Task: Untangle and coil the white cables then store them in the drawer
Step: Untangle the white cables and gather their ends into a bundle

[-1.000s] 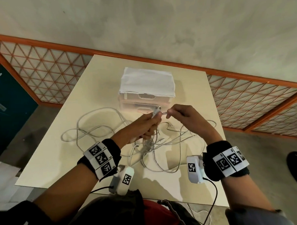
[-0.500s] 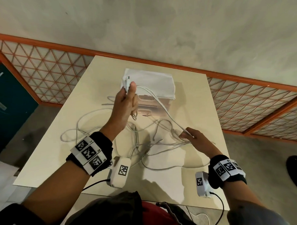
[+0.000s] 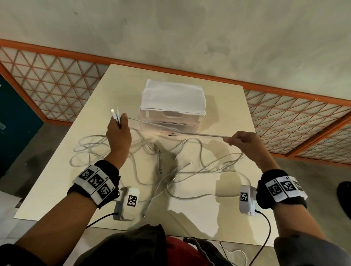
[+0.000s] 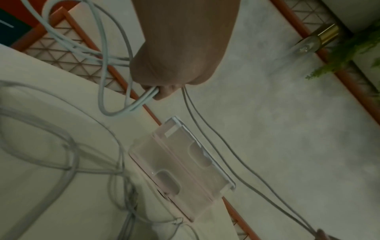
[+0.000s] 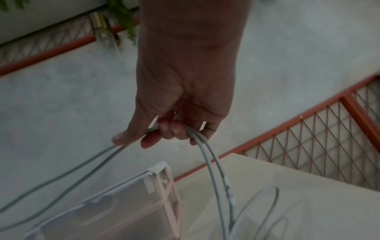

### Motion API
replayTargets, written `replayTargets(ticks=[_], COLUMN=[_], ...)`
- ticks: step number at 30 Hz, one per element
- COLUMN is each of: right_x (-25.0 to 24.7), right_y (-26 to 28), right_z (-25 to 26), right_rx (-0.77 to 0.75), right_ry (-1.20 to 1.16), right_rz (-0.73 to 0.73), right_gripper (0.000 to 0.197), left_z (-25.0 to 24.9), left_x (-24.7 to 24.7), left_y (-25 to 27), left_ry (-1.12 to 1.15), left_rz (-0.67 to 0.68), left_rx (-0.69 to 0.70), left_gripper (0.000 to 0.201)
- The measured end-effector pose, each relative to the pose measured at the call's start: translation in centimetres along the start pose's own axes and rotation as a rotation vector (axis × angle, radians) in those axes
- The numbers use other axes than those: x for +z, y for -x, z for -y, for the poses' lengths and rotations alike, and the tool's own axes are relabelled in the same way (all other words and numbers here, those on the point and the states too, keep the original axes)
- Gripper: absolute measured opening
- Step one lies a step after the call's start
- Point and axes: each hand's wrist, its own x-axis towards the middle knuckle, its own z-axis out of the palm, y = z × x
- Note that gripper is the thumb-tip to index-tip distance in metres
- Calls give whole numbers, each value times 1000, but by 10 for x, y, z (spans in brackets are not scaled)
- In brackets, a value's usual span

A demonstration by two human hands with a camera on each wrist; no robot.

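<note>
A tangle of white cables (image 3: 168, 169) lies spread over the cream table (image 3: 53, 192). My left hand (image 3: 119, 130) is raised at the left and grips cable ends, two plugs (image 3: 114, 113) sticking up from the fist; in the left wrist view the left hand (image 4: 162, 91) holds looped cables (image 4: 115, 104). A doubled white strand (image 3: 180, 133) runs taut across to my right hand (image 3: 240, 140), which pinches it; in the right wrist view the right hand (image 5: 170, 129) has two strands (image 5: 207, 155) hanging down. A translucent drawer unit (image 3: 170, 123) with both drawers closed stands behind.
A white cloth (image 3: 173, 97) covers the drawer unit's top. An orange mesh railing (image 3: 289, 113) runs behind the table, over a grey concrete floor. A teal cabinet (image 3: 9, 122) stands at the far left. Bare tabletop (image 3: 219, 221) shows at the front right.
My left hand came down and to the left from the drawer unit's top. My right hand rose off the table and moved right, drawing the doubled strand taut between both hands.
</note>
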Motion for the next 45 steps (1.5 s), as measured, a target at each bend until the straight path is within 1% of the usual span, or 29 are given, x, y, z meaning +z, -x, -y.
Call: replayTargets(ticks=[2,4,7,9,11,14,17,19,20,21,22,23,24,25,26,28,30,32,34,36,38,39,41,43,45], right_x=[-1,3,11,14,16,25,35,41,44,50,56,67,78,90,104,135,167,193,210,219,221,221,217,209,200], right_y=[1,3,6,8,12,15,7,1,0,1,3,7,10,12,15,24,34,40,43,45,46,46,44,45,44], right_z=[2,4,1,-13,-26,-31,-30,-30,-26,-20,-11,0,11,16,22,30,34,31,29,27,26,26,28,38,46], right_rx=[11,23,44,86,136,171,152,106,86,67,27,-43,-143,-245,-311,-356,-374,-369,-356,-399,-446,-456,-460,-443,-501], right_ry=[29,68,197,282,318,282,268,305,341,381,415,427,407,376,340,284,275,375,542,725,885,925,896,880,822], right_rz=[-40,-53,50,149,190,165,91,12,-5,-5,9,30,53,110,198,426,636,800,889,895,855,827,775,758,671], right_gripper=[37,43,47,47,44,38,31,17,23,41,54,58,55,47,36,17,8,17,30,35,37,37,31,25,23], left_z=[-1,1,1,-3,-5,-2,3,3,4,6,6,9,10,10,11,17,25,30,32,34,37,39,40,40,37], left_x=[2,3,-1,-6,-11,-10,0,4,5,5,7,5,7,7,6,2,-4,-10,-16,-24,-30,-32,-36,-36,-33], left_y=[2,3,0,-4,-8,-7,4,11,13,15,15,16,17,19,19,18,19,22,25,28,27,27,25,24,23], left_ry=[-7,-8,37,72,38,-16,-67,-99,-110,-118,-132,-153,-160,-173,-197,-251,-265,-260,-244,-246,-257,-266,-278,-278,-283], left_rz=[12,-8,-111,-186,-193,-74,44,119,153,187,212,232,261,299,334,417,506,565,596,587,576,582,601,612,623], left_rx=[45,62,71,76,63,73,82,92,98,100,100,89,86,81,67,32,-12,-35,-35,-37,-29,-23,-21,-18,-9], left_gripper=[25,25,24,30,34,26,26,25,26,27,29,31,32,33,35,37,33,29,24,23,24,24,25,30,29])
